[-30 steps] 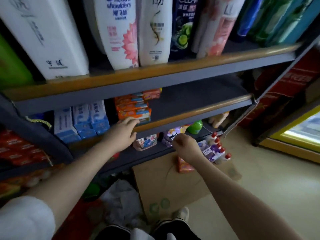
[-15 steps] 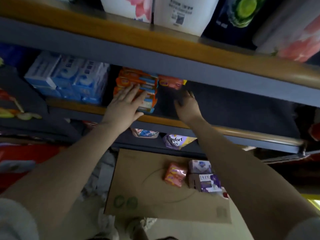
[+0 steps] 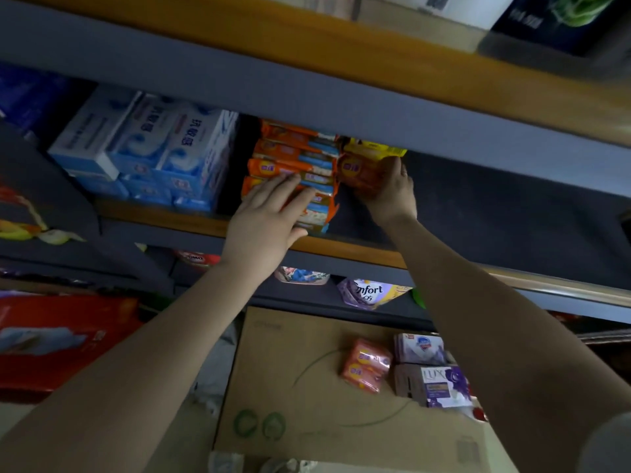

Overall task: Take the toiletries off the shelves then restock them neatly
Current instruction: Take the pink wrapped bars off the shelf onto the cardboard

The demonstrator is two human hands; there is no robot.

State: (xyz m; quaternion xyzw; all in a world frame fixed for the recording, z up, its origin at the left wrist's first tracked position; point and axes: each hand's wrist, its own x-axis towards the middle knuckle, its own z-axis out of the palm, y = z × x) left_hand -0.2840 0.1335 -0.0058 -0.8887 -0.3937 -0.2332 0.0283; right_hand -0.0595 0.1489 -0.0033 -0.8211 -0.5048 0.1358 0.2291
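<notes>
On the middle shelf stands a stack of orange soap packs. My left hand lies flat against the front of that stack with straight fingers. Just to the right, my right hand grips a single orange soap pack beside the stack, under a yellow pack. On the cardboard sheet on the floor lie two orange soap packs, a white soap box and a purple Lux box.
Blue-and-white boxes fill the left of the middle shelf; its right part is bare dark mat. Shampoo bottles stand on the shelf above. A Comfort pouch sits on the lower shelf. Red packaging is at the left.
The camera came closer to the middle shelf. My right hand moved from the dark mat onto an orange soap pack beside the stack and gripped it. My left hand stayed pressed on the stack.
</notes>
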